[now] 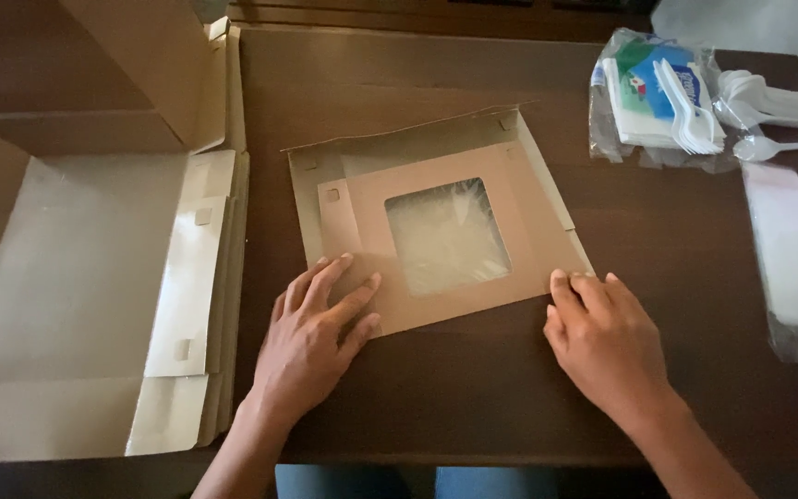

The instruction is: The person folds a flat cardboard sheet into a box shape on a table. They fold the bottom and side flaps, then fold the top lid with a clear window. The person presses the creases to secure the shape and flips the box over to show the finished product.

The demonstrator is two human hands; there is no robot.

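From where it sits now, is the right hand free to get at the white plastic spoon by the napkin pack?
Probably yes. The right hand rests on the flat windowed box, holding nothing, and bare dark table lies between it and the spoon.

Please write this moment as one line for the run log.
left hand: flat on windowed box blank | right hand: at blank's corner | surface: dark table
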